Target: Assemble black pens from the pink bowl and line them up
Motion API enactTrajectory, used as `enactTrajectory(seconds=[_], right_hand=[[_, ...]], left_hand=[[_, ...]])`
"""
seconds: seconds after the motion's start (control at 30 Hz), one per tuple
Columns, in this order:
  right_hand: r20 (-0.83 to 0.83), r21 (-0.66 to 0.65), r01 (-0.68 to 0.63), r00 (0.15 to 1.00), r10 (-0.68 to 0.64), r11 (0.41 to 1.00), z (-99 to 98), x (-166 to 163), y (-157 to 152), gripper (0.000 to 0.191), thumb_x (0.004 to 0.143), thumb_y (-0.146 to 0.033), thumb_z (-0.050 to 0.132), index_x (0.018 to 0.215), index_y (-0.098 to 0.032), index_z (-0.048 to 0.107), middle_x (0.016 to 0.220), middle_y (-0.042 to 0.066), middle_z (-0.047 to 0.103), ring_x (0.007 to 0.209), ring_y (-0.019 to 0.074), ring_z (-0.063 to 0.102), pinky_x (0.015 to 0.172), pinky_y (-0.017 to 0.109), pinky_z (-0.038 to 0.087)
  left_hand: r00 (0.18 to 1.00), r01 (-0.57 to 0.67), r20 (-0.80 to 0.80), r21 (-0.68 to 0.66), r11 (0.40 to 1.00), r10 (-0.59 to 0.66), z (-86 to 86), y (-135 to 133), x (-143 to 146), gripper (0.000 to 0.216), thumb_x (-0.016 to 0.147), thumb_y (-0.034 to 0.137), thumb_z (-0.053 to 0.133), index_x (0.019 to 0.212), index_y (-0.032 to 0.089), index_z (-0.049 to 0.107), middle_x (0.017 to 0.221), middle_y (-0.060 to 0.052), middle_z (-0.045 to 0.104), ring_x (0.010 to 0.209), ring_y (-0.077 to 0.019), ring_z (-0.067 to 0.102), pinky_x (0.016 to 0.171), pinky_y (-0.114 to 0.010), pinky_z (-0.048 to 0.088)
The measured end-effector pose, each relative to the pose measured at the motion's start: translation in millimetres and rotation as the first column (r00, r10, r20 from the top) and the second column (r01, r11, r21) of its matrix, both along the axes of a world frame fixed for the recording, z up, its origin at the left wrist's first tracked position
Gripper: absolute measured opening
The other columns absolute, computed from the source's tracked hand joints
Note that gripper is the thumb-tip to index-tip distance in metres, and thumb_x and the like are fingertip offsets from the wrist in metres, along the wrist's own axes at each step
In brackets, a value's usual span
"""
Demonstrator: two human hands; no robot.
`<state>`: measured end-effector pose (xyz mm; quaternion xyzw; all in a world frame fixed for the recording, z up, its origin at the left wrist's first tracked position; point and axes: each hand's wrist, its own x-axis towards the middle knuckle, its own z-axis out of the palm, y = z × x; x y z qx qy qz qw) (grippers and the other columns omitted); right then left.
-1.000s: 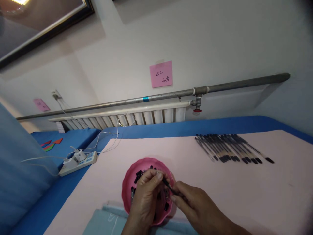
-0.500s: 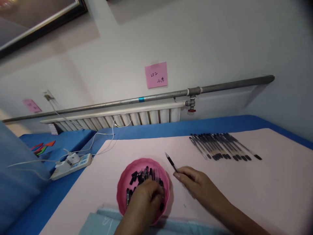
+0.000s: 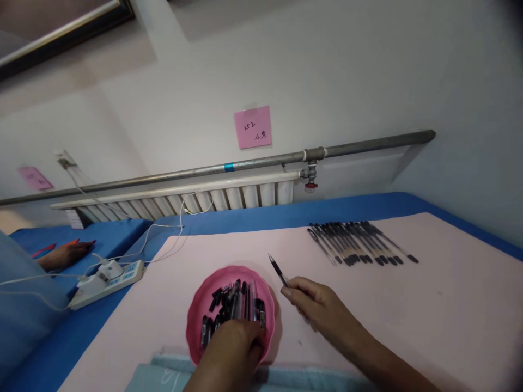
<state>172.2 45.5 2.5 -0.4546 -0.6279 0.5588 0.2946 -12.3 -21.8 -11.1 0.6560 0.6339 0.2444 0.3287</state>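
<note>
My right hand (image 3: 312,299) grips a pen (image 3: 278,270) above the pink sheet. Its pointed tip is bare and aims up and to the left. My left hand (image 3: 237,343) reaches down into a pink bowl (image 3: 195,305) with a wavy rim. The fingers there look curled in, and what they hold, if anything, is hidden. Clear pen barrels (image 3: 252,299) and black pen caps (image 3: 215,299) lie in the bowl just beyond that hand. To the right, a row of black-capped pens (image 3: 357,242) lies side by side on the sheet.
Light blue cloth (image 3: 151,375) lies at the near edge of the pink sheet (image 3: 404,305). A power strip (image 3: 122,280) with plugs and white cables is at left. Another person's hand (image 3: 71,253) rests on the blue table beyond. Behind are a radiator (image 3: 245,196) and pipe (image 3: 175,177).
My left hand has drawn back a little toward me within the bowl, so more pens show. The right hand still holds the pen. Another person's hand has appeared at left. The view has shifted slightly.
</note>
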Motion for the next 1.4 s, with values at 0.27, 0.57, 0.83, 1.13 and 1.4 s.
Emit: enactTrajectory(seconds=[0.27,0.57,0.83,1.13,1.4], right_hand=[[-0.207,-0.090,0.027,0.977,-0.045,0.996,7.9,0.8,2.8,0.018,0.081,-0.032,0.055,0.071,-0.018,0.058,0.061,-0.005,0.046,0.053,0.0079,0.040,0.046,0.021,0.029],[-0.523,-0.228,-0.041,0.848,-0.087,0.973,3.9,-12.1,-12.7,0.019,0.079,-0.037,0.058,0.079,-0.018,0.057,0.059,-0.002,0.058,0.050,0.0102,0.052,0.048,0.023,0.040],[-0.564,-0.275,0.164,0.770,-0.297,0.947,5.2,-9.0,-4.7,0.020,0.073,-0.034,0.065,0.069,-0.017,0.057,0.056,-0.002,0.060,0.047,0.0088,0.051,0.045,0.020,0.039],[-0.584,-0.300,0.259,0.712,-0.391,0.918,-3.0,5.3,17.0,0.018,0.069,-0.031,0.067,0.067,-0.017,0.056,0.055,-0.002,0.059,0.050,0.0099,0.051,0.040,0.018,0.038],[-0.553,-0.233,0.254,0.759,-0.343,0.939,3.9,3.9,11.7,0.019,0.073,-0.032,0.065,0.069,-0.016,0.056,0.052,-0.002,0.057,0.046,0.0090,0.049,0.038,0.017,0.038]], left_hand=[[0.987,-0.091,0.124,-0.088,0.992,0.101,8.9,3.8,2.4,0.021,0.063,0.009,0.052,0.072,0.020,0.067,0.066,-0.002,0.065,0.063,-0.0174,0.056,0.057,-0.025,0.034],[0.578,-0.141,0.783,-0.181,0.973,0.230,9.5,5.3,12.2,0.025,0.067,0.031,0.068,0.086,0.017,0.060,0.068,-0.001,0.061,0.059,-0.0133,0.057,0.060,-0.025,0.043],[0.839,-0.129,0.526,-0.060,0.990,0.141,5.7,0.5,26.6,0.007,0.071,0.021,0.059,0.074,0.016,0.063,0.062,-0.001,0.059,0.057,-0.0128,0.052,0.053,-0.022,0.036],[0.975,0.151,-0.180,0.096,0.984,-0.132,-51.7,-1.0,85.2,0.037,0.070,-0.001,0.039,0.087,0.016,0.067,0.090,-0.011,0.062,0.079,-0.0205,0.054,0.068,-0.029,0.035],[0.871,0.181,-0.482,0.144,0.973,-0.091,-92.0,11.1,95.9,0.036,0.074,-0.003,0.036,0.081,0.014,0.067,0.082,-0.014,0.062,0.075,-0.0227,0.053,0.063,-0.032,0.031]])
